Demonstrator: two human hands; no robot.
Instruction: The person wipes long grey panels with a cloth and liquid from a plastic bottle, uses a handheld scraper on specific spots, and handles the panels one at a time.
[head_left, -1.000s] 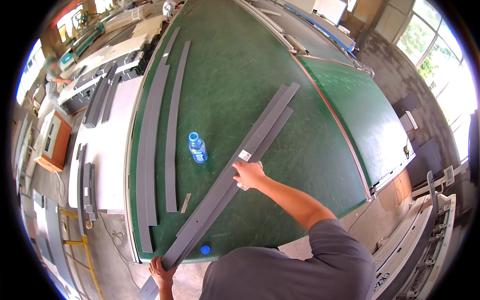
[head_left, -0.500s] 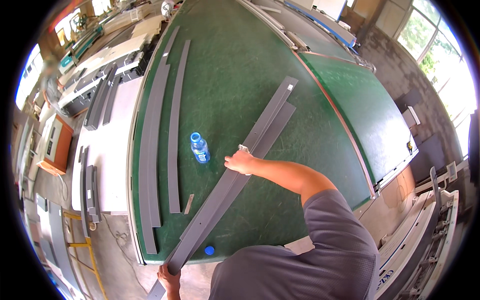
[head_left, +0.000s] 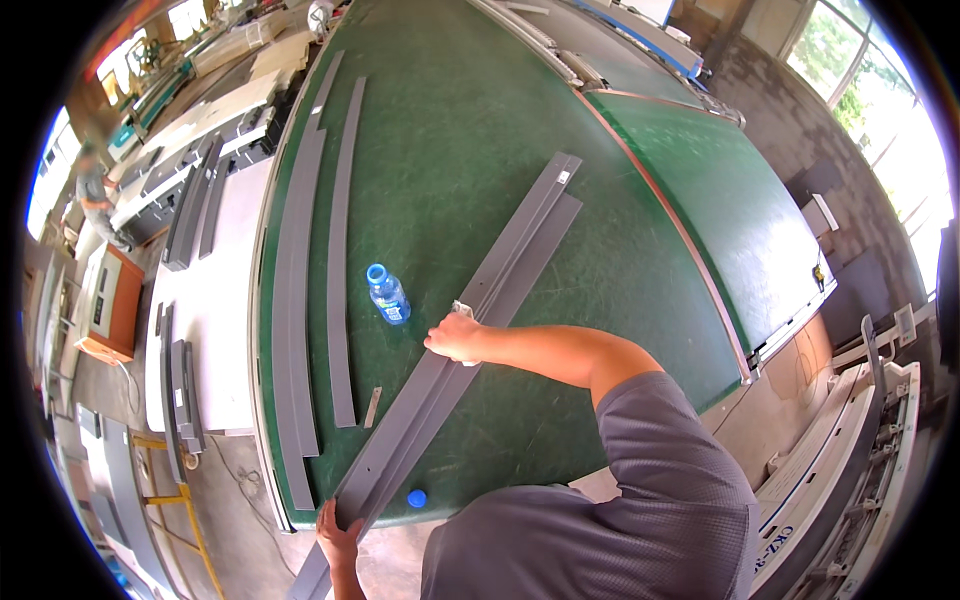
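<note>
Two long dark-grey strips (head_left: 415, 390) lie slantwise on the green table, one partly over the other, their near ends reaching past the table's front edge. My right hand (head_left: 455, 337) is closed around a crumpled white cloth (head_left: 463, 310) and presses it on the upper strip near mid-length. At the near end, my left hand (head_left: 338, 532) grips the edge of the grey strips, its fingers partly hidden. An uncapped blue plastic bottle (head_left: 389, 297) stands left of my right hand. Its likely cap, a small blue disc (head_left: 417, 498), lies near the front edge.
More grey strips (head_left: 292, 300) lie lengthwise along the green table's (head_left: 450, 120) left side, with a short metal piece (head_left: 373, 407) beside them. A white table (head_left: 235, 320) with dark profiles stands to the left. Far left, a person (head_left: 97, 195) stands by another bench.
My right hand has slid with the cloth along the strip toward me. My left hand has moved a little forward at the near end. The view has shifted slightly.
</note>
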